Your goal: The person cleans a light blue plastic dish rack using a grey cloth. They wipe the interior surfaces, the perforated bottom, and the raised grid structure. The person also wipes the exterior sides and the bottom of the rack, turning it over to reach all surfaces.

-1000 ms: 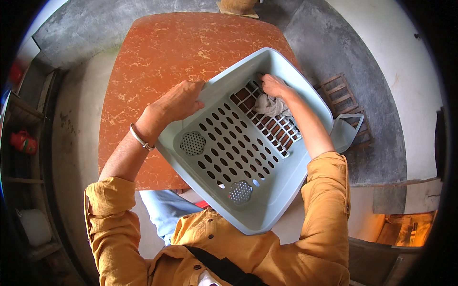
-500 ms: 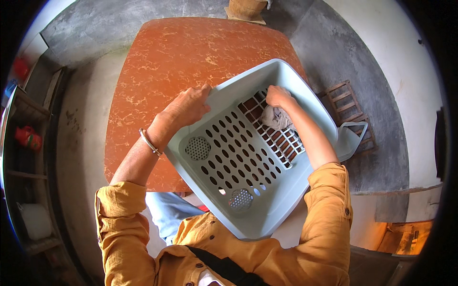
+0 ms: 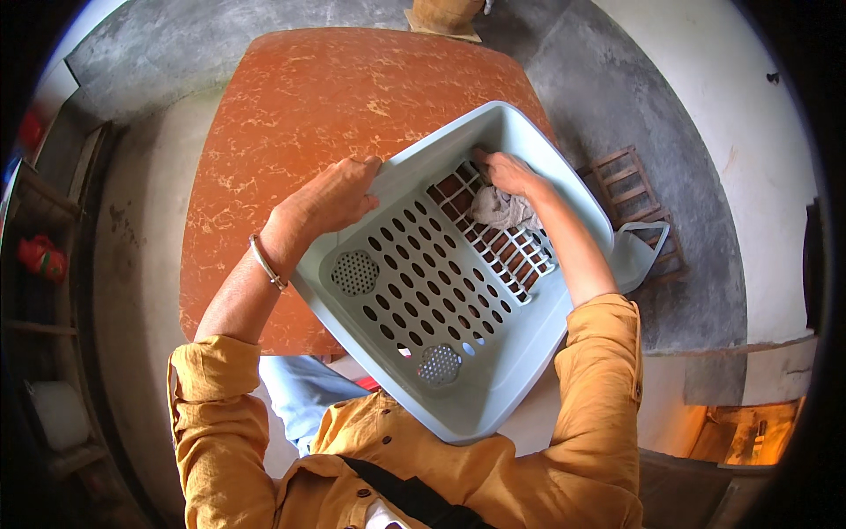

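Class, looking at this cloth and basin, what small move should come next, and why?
Perhaps slide the right grip and its bunched cloth along the grid toward the grid's near end: the cloth covers only part of it, while the left grip on the basin's rim seems to steady the basin.

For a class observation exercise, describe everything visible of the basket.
The pale blue, plastic-looking basket is turned diagonally, inside showing. Its base has oval holes, two round perforated patches and a grid; a holder juts rightward. The left hand grips its rim; the right hand holds a grey cloth inside. It overlaps the table.
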A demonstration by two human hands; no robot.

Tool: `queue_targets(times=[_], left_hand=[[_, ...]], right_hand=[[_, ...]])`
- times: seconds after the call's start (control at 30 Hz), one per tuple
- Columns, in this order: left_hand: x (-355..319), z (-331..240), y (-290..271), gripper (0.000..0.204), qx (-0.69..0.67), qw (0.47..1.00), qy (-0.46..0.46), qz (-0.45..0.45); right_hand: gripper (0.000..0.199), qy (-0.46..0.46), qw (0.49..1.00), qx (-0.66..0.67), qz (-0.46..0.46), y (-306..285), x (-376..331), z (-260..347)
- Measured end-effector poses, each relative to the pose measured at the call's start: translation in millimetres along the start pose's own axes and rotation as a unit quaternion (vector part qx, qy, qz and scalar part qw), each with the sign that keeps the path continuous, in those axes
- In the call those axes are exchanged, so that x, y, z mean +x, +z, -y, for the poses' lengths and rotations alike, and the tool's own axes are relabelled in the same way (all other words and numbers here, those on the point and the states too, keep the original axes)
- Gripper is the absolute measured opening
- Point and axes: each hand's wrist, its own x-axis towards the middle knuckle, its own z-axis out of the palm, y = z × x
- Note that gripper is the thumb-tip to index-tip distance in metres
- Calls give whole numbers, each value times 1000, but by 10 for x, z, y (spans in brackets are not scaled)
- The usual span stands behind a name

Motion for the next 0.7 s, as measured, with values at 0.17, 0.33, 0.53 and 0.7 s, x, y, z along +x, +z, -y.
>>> queue_targets(times=[0.17, 0.33, 0.53, 0.7], left_hand=[[20, -28, 16, 32, -2, 1000, -10, -1], [-13, -83, -32, 41, 1, 999, -36, 12], [-1, -71, -3, 42, -2, 999, -36, 9], [-23, -115, -8, 37, -4, 997, -69, -21]], right_hand=[[66, -133, 988, -71, -46, 114, -62, -78], [57, -77, 986, -114, -98, 26, -235, 162], [31, 57, 991, -105, -57, 41, -89, 134], [25, 101, 992, -71, -31, -18, -44, 306]])
